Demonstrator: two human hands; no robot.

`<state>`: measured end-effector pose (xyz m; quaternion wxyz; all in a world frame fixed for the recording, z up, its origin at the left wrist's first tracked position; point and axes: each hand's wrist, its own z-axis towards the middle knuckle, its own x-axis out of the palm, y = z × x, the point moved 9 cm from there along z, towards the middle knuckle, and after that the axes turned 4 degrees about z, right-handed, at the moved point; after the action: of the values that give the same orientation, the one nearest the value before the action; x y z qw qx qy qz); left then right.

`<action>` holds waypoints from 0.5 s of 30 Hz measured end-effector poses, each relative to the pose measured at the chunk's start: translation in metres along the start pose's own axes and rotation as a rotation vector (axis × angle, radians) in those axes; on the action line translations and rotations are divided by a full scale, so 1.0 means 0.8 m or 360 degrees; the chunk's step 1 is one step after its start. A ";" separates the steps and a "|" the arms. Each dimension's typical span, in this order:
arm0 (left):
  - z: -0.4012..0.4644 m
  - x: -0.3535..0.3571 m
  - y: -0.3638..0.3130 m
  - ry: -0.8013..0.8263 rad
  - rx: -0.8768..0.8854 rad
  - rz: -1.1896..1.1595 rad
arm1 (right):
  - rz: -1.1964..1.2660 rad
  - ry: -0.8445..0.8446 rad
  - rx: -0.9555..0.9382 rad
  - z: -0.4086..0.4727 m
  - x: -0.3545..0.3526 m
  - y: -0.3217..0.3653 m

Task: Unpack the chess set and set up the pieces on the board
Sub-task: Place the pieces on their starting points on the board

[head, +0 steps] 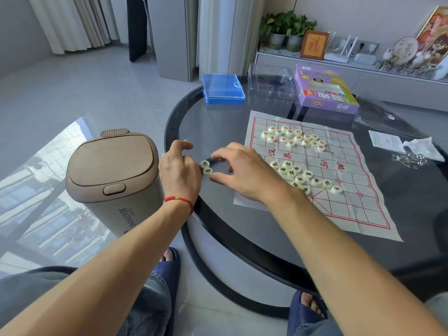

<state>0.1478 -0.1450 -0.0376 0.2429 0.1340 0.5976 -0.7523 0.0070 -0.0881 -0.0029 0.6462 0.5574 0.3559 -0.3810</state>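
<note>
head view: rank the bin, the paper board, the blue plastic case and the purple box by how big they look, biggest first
1. paper board
2. bin, though it sits nearer the camera than the rest, so its true rank is unsure
3 and 4. purple box and blue plastic case look about alike; not ranked.

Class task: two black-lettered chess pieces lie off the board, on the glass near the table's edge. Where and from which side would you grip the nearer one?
Pinch the nearer piece by its round rim, coming straight down from above. It is a flat disc lying face up, and the other piece touches its far side, so probably place fingertips on the free left and right edges. The left hand and right hand flank it.
</note>
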 end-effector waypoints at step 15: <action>-0.004 0.016 -0.018 0.0159 0.0159 0.0226 | 0.0119 -0.0325 -0.0058 -0.019 -0.041 -0.017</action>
<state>0.1294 -0.1419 -0.0329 0.2585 0.2255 0.5596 -0.7545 -0.0205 -0.0711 0.0182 0.7028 0.5166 0.2742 -0.4050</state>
